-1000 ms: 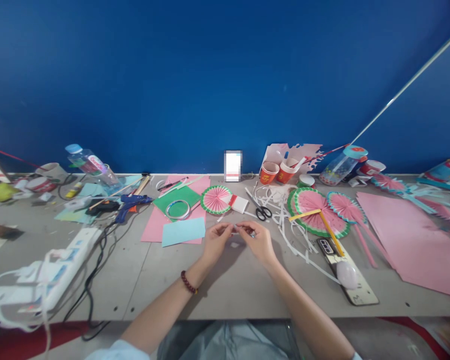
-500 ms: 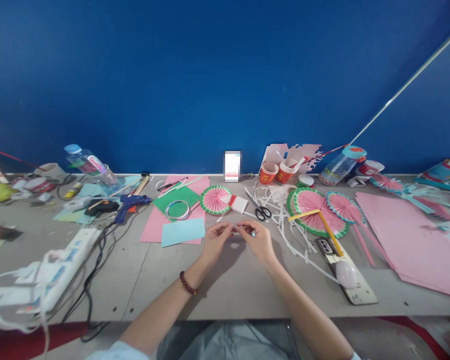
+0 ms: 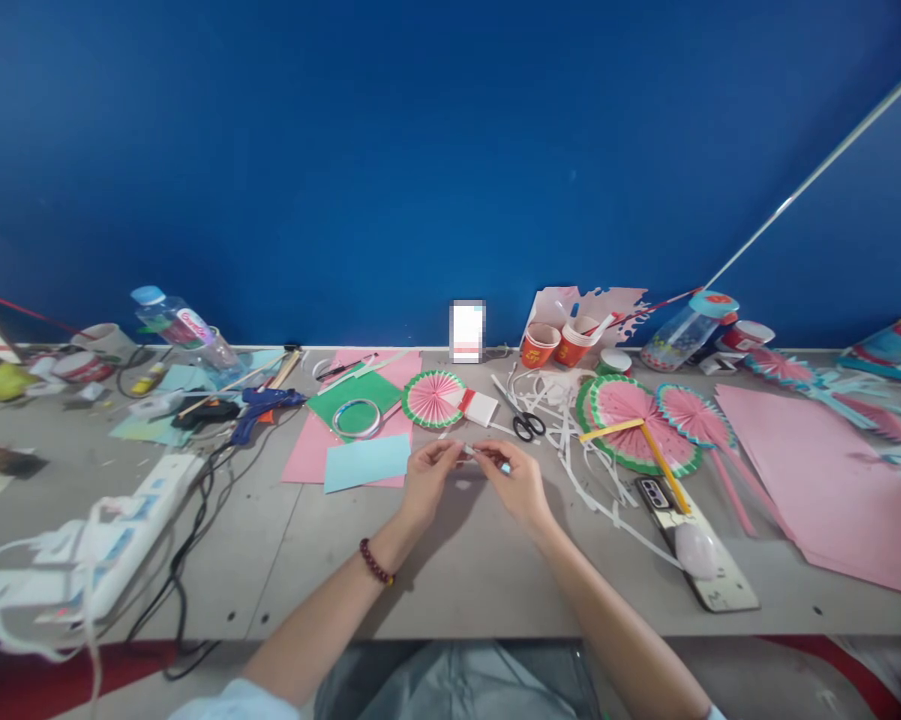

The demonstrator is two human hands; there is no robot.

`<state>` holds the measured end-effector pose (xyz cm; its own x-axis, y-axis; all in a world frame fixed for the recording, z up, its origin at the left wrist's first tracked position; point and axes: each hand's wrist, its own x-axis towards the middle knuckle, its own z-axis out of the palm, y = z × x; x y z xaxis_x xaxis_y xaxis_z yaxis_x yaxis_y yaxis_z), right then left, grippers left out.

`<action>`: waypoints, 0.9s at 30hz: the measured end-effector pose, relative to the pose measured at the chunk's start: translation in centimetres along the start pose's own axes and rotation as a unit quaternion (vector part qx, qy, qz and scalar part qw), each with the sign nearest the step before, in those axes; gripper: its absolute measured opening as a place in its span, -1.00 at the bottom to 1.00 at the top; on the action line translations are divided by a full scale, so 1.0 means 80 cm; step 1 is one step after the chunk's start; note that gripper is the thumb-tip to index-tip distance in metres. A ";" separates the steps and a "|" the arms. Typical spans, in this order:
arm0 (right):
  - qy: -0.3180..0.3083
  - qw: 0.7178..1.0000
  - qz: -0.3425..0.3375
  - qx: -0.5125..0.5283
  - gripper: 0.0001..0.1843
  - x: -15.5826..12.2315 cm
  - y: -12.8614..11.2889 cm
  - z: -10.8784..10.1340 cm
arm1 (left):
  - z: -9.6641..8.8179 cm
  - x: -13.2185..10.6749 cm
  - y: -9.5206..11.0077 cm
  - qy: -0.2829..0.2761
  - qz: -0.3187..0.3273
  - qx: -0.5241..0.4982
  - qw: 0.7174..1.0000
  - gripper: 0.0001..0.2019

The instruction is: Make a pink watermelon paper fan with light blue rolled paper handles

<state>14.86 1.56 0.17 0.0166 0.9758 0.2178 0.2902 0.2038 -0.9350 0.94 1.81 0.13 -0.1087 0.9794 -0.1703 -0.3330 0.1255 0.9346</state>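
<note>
My left hand and my right hand meet above the middle of the grey table. Both pinch a small white piece of paper between thumb and fingertips. The left wrist wears a dark red bead bracelet. A light blue paper sheet lies just left of the hands. A round pink-and-green paper fan and black scissors lie just beyond them.
White paper strips, larger watermelon fans, a phone and pink sheets fill the right side. A glue gun, a power strip with cables and a bottle sit on the left. Paper cups stand by the blue wall.
Both hands have shifted slightly away from me while still pinching the small paper piece. Nothing else on the table has moved.
</note>
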 end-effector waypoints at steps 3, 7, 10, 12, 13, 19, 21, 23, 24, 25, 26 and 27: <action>0.001 1.000 0.002 0.005 -0.80 0.001 0.001 0.000 | 0.001 0.001 0.000 0.011 0.012 -0.002 1.000 -0.75; 0.010 1.000 0.000 0.007 -0.79 0.002 0.001 0.001 | 0.002 0.001 0.001 0.032 0.021 -0.004 0.999 -0.75; 0.008 1.000 0.003 0.007 -0.79 0.002 0.001 0.001 | 0.001 0.001 0.000 0.033 0.015 -0.001 0.999 -0.73; 0.003 1.000 0.005 0.007 -0.80 0.001 0.001 0.001 | 0.000 0.001 -0.002 0.034 0.015 -0.004 0.999 -0.72; 0.001 1.000 0.005 0.005 -0.80 0.001 0.001 0.001 | -0.001 0.001 -0.003 0.035 0.016 -0.009 0.999 -0.72; -0.003 1.000 0.006 -0.011 -0.79 0.000 -0.002 0.002 | -0.004 0.005 -0.010 0.025 0.030 -0.019 0.999 -0.70; -0.007 1.000 0.007 -0.012 -0.80 -0.001 -0.004 0.003 | -0.005 0.005 -0.011 0.023 0.039 -0.013 0.999 -0.71; -0.010 1.000 0.012 -0.010 -0.81 -0.002 -0.005 0.004 | -0.005 0.005 -0.011 0.023 0.042 -0.009 0.999 -0.69; -0.011 1.000 0.014 -0.009 -0.81 -0.003 -0.006 0.004 | -0.005 0.004 -0.010 0.022 0.041 -0.007 0.999 -0.68; -0.010 1.000 0.015 -0.007 -0.81 -0.003 -0.006 0.004 | -0.004 0.004 -0.009 0.019 0.039 -0.006 0.999 -0.66; -0.008 1.000 0.015 -0.005 -0.81 -0.003 -0.007 0.004 | -0.003 0.003 -0.009 0.015 0.037 -0.007 0.999 -0.64; -0.004 1.000 0.013 -0.006 -0.81 -0.003 -0.007 0.004 | -0.002 0.003 -0.008 0.009 0.034 -0.009 0.999 -0.62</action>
<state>14.42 1.25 0.54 0.0159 0.9814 0.1913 0.3005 0.1778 -0.9371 0.95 1.94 -0.58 -0.1481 0.9826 -0.1117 -0.3414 0.0552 0.9383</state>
